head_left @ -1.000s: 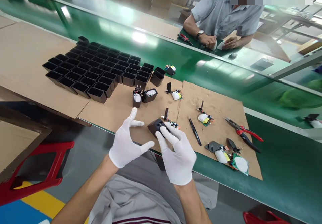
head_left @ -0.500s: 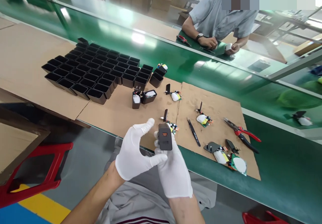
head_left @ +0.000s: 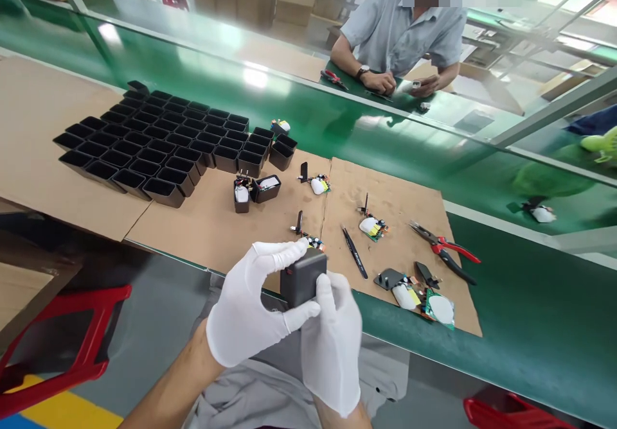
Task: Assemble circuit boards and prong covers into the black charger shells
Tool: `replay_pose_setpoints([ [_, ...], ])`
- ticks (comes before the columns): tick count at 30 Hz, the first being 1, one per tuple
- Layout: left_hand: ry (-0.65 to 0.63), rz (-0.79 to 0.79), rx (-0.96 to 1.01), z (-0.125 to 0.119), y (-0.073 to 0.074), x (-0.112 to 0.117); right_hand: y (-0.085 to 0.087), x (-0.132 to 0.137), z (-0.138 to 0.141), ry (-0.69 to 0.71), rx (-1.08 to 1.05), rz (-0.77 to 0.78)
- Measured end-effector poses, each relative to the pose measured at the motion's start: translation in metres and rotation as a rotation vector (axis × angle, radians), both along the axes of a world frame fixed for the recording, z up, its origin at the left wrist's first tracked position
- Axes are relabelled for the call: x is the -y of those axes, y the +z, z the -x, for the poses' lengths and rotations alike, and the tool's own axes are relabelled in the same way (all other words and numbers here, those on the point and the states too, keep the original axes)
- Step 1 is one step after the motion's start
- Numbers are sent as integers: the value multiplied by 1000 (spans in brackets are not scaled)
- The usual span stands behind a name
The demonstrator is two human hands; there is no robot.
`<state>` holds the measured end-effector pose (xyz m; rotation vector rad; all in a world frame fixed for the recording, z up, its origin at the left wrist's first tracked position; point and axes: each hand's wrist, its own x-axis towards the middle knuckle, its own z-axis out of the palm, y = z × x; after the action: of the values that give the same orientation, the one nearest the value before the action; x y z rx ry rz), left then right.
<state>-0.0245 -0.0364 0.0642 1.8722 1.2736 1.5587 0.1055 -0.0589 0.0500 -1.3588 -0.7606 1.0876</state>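
Note:
A black charger (head_left: 304, 278) is held between both my white-gloved hands, above the front edge of the bench. My left hand (head_left: 250, 304) reaches round it from the left, fingers along its top and thumb beneath. From the right, my right hand (head_left: 332, 336) presses its thumb against the charger's side; its other fingers are partly hidden. The small port end now faces left and is mostly covered. Just behind the charger lies a circuit board assembly (head_left: 315, 243), partly blocked from sight.
Rows of open black cases (head_left: 139, 140) stand at the left. Two filled cases (head_left: 267, 189) sit nearer. Tweezers (head_left: 355, 252), red-handled pliers (head_left: 443, 249) and several circuit assemblies (head_left: 407, 295) lie on the cardboard (head_left: 385, 185). A co-worker (head_left: 400, 37) sits across the bench.
The charger has been turned from its port face towards me to its side. My left hand, apart from it before, has closed round it. The camera view has shifted slightly.

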Motion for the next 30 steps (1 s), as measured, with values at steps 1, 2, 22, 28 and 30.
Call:
replay_pose_setpoints([
  [1,-5,-4,-59,3,1,-1,5,-3,-3,-41,94,-36],
  [2,-10,-7,-120,5,2,-3,10,-6,-6,-67,169,-81],
  [22,-22,128,-694,-88,78,-234,98,-241,-129,175,920,-224],
  [28,-169,242,-829,-124,69,-323,90,-330,-171,254,910,-38],
  [30,-224,293,-849,-130,57,-347,81,-354,-182,331,839,46],
])
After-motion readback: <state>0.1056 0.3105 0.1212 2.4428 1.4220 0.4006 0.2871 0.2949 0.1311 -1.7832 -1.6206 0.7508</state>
